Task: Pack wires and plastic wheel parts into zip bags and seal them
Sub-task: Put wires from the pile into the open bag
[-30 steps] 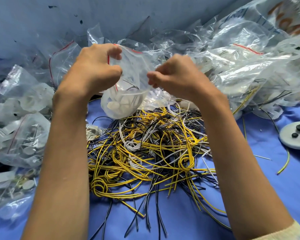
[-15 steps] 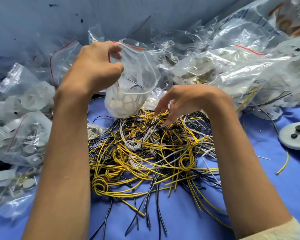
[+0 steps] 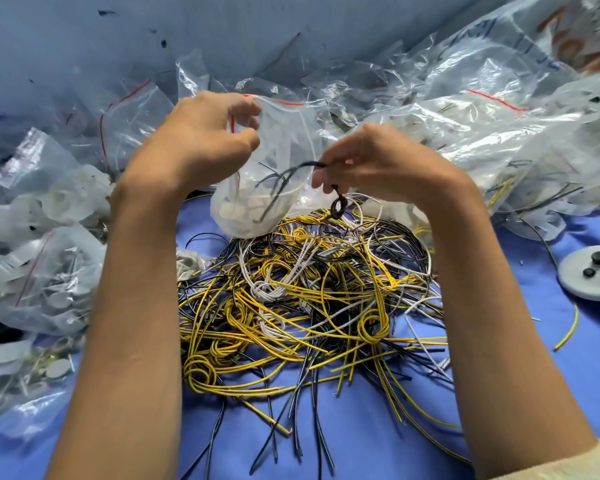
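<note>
Far left, filled bags [image 3: 42, 271] lie heaped. The left hand [image 3: 201, 140] holds a zip bag [image 3: 284, 133] up by its red-lined rim, thumb and curled fingers pinching the plastic. White wheel parts [image 3: 243, 209] sit in the bottom, below those fingers. Just right of the bag, the right hand [image 3: 388, 161] now pinches a knotted black wire [image 3: 339, 205], fingers curled. Half a second ago it was down in the wire pile [image 3: 309, 299] beneath. With the wire lifted beside the opening, dropping it in looks next, then sealing.
</note>
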Tool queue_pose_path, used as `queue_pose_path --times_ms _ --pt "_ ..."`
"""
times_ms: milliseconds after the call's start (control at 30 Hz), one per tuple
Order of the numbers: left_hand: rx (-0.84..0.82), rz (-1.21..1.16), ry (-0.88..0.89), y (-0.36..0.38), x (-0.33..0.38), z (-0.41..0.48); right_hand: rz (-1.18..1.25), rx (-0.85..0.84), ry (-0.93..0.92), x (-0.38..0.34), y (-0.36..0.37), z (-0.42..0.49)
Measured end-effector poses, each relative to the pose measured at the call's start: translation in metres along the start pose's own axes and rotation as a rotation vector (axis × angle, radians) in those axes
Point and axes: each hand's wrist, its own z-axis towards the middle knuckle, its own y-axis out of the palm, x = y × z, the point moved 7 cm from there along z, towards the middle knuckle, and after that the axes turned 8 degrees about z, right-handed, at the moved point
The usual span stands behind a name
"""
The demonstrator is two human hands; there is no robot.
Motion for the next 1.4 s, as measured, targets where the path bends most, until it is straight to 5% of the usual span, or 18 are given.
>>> queue_pose_path --times_ms 500,667,1000,1267,1400 --pt "-0.145 0.023 0.100 0.008 0.018 -0.010 0.487 0.514 -0.017 -0.012 -0.042 -0.008" --pt "-0.158 0.010 0.131 0.011 0.020 -0.010 0.723 0.541 -0.054 -0.021 -0.042 -0.009" --pt "-0.139 0.010 0.107 0.011 0.013 -0.007 0.787 0.765 -0.211 -0.034 -0.047 -0.009" --pt "-0.123 -0.014 0.098 0.007 0.012 -0.008 0.836 0.713 -0.418 -0.062 -0.031 -0.004" --pt "-0.113 -0.020 0.110 0.007 0.015 -0.009 0.823 0.582 -0.300 -0.054 -0.023 0.003"
